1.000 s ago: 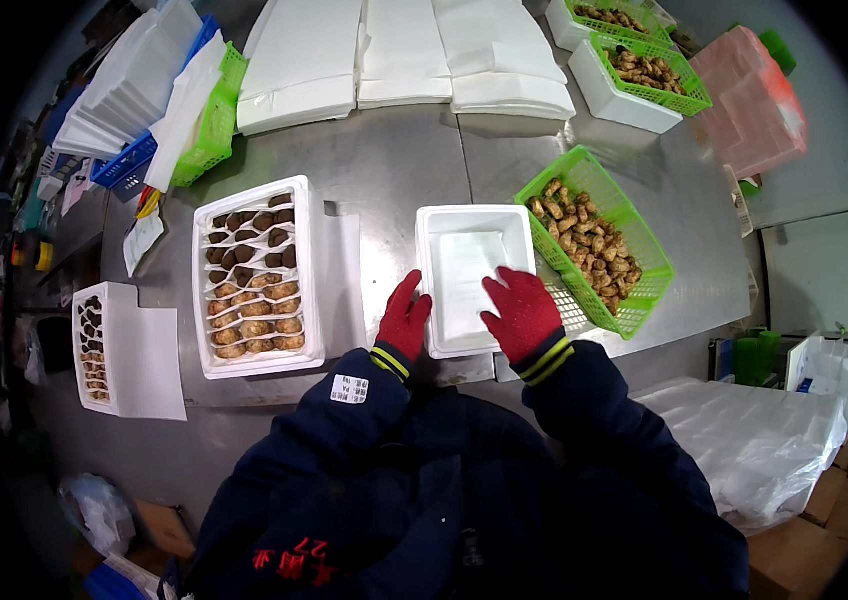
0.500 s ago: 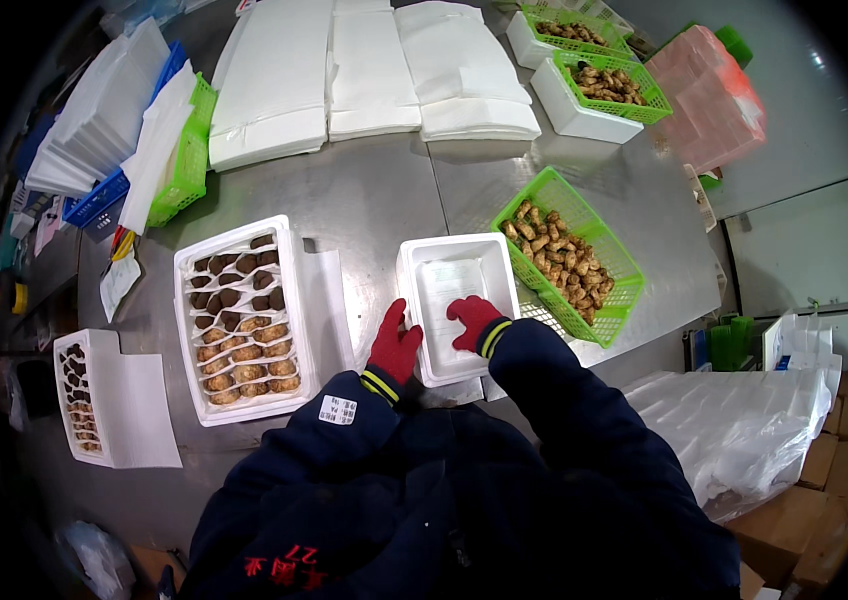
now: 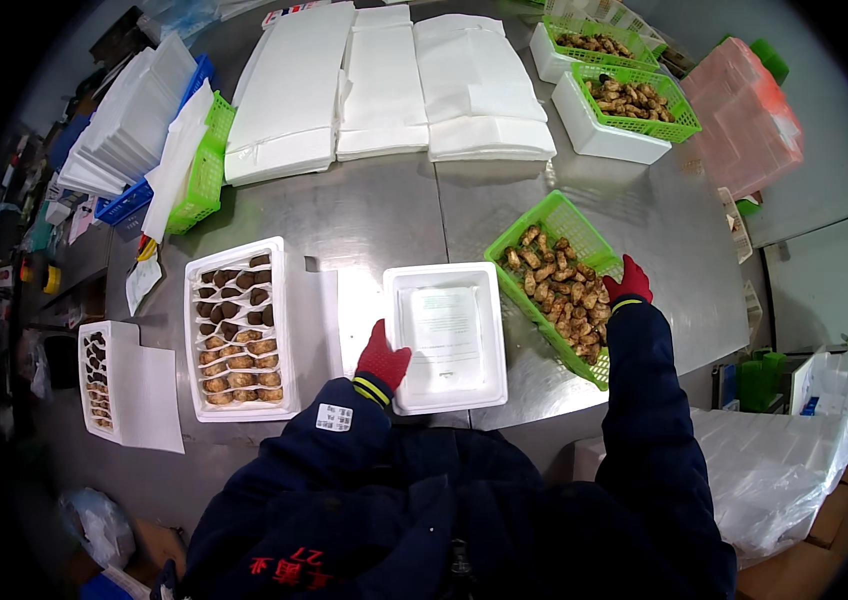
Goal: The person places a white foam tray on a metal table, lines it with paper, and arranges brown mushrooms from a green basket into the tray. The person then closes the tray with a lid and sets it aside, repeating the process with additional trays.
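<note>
A white foam box (image 3: 492,340) stands in front of me, with a printed white sheet (image 3: 442,325) on its bottom. My left hand (image 3: 382,360), in a red glove, rests at the box's left wall, thumb and forefinger spread, the thumb over the rim. To the right, a green plastic basket (image 3: 576,212) full of brown and pale mushrooms (image 3: 556,285) lies at a slant beside the box. My red-gloved right hand (image 3: 630,282) is closed on the basket's right rim; part of its grip is hidden.
Left of the box stands a foam tray (image 3: 291,330) with mushrooms in rows between white paper strips; a smaller one (image 3: 124,370) lies farther left. White sheets (image 3: 384,85) are stacked at the back. More mushroom baskets (image 3: 634,100) sit on foam boxes at the back right.
My right hand has left the inside of the foam box and gone right to the basket's rim. The basket has shifted nearer me. My left hand stays at the box's left wall.
</note>
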A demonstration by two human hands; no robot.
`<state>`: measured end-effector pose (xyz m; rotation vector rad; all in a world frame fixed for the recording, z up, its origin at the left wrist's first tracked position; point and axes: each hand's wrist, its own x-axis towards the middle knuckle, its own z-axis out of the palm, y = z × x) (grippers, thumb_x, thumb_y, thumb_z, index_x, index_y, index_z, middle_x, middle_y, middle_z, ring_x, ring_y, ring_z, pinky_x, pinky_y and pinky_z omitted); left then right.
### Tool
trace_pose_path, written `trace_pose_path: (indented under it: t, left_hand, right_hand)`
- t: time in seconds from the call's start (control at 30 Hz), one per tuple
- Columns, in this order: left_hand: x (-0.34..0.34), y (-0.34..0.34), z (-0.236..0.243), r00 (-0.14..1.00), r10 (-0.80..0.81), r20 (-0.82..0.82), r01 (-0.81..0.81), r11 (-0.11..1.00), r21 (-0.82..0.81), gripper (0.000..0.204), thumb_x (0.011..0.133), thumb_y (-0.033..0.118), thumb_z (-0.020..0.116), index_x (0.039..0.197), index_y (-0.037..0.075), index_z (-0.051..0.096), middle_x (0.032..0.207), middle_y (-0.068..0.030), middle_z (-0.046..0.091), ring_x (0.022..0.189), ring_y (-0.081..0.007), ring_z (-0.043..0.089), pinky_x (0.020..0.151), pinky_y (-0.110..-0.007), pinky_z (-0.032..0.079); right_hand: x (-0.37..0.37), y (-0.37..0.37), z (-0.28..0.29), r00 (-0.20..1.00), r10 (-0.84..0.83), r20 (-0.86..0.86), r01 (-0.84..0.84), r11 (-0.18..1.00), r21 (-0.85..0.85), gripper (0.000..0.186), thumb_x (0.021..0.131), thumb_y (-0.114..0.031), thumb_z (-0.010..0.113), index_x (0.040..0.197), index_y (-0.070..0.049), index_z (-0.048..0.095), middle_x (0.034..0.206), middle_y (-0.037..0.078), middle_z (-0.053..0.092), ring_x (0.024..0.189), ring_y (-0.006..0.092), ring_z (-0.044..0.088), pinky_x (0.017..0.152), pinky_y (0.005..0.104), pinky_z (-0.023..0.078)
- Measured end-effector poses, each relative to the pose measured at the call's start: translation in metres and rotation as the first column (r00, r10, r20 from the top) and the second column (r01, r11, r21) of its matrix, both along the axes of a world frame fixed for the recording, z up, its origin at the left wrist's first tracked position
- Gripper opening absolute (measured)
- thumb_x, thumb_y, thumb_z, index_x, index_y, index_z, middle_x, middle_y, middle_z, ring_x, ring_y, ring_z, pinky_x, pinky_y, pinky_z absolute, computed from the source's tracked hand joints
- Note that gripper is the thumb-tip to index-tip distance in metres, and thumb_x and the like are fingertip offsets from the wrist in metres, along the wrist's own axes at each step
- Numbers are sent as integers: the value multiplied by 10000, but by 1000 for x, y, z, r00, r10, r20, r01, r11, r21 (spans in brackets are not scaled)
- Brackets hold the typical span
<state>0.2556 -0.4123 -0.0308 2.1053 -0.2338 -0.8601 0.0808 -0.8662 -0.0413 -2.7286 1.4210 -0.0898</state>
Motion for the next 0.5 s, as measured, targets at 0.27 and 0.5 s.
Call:
trace_pose_path:
  t: [0.27,0.5]
  left_hand:
    - [22,88,13,970,243,-24,-243,945,-221,547,763,-42,591,1291,5,455,1093,-92,618,971,-172,600,826,-302,496]
    - [31,82,12,938,316,144,-270,925,-268,579,747,-3,628,1298,17,451,1052,-83,627,905,-171,605,759,-285,500]
  right_hand:
    - [-49,-67,-22,994,-92,66,75,970,230,474,769,-473,612,1038,-84,636,995,189,645,965,380,591,807,430,463]
    - [-86,-104,-26,990,-12,144,-10,988,153,391,760,-289,644,1102,-103,615,1013,165,642,924,306,614,814,403,478]
